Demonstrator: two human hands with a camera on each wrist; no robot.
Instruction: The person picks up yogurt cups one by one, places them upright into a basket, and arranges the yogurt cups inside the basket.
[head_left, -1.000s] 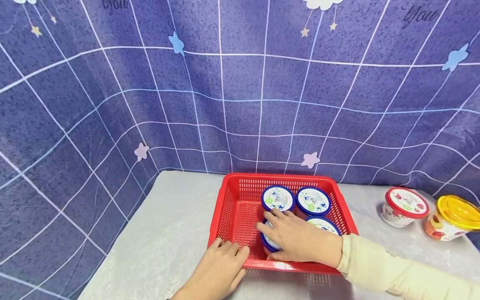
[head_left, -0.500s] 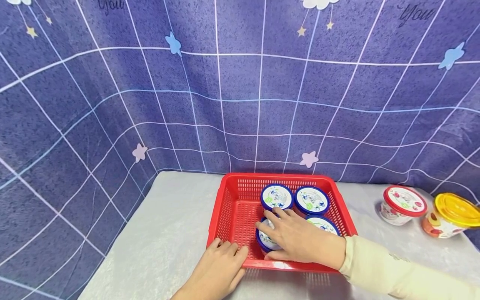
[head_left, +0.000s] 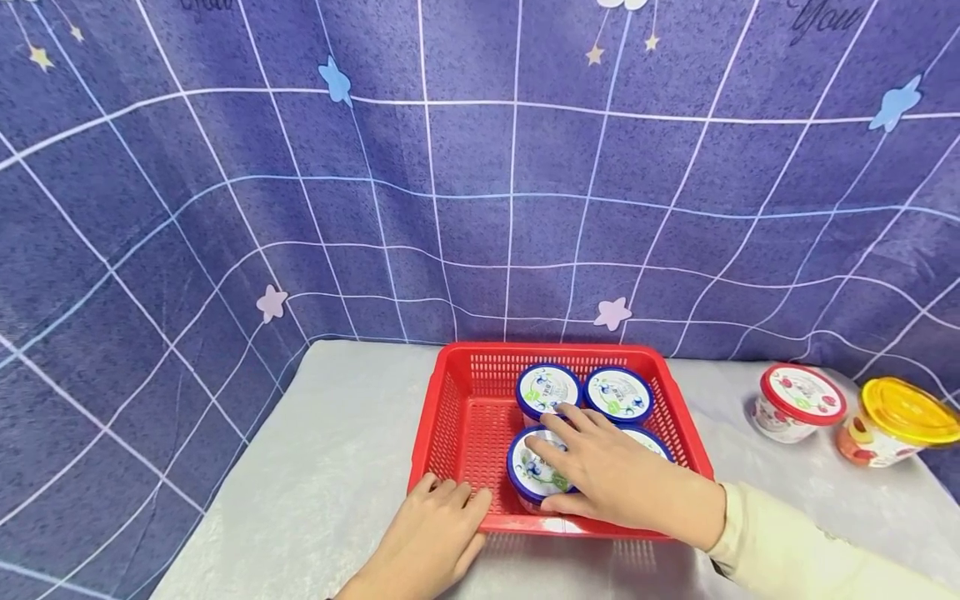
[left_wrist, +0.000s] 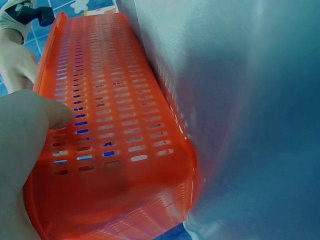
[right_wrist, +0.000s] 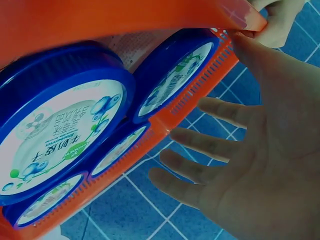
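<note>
Gripping the red basket (head_left: 498, 523) by its near rim, the left hand (head_left: 435, 533) has its fingers curled over; only the left wrist view shows its thumb against the basket's slotted outer wall. Four blue-lidded tubs (head_left: 532, 467) stand inside the basket, towards its right. Over them the right hand (head_left: 618, 475) holds nothing, its straight, parted fingers clearest from the right wrist. The head view alone shows the red-lidded tub (head_left: 802, 404) and yellow-lidded tub (head_left: 892, 427), right of the basket.
</note>
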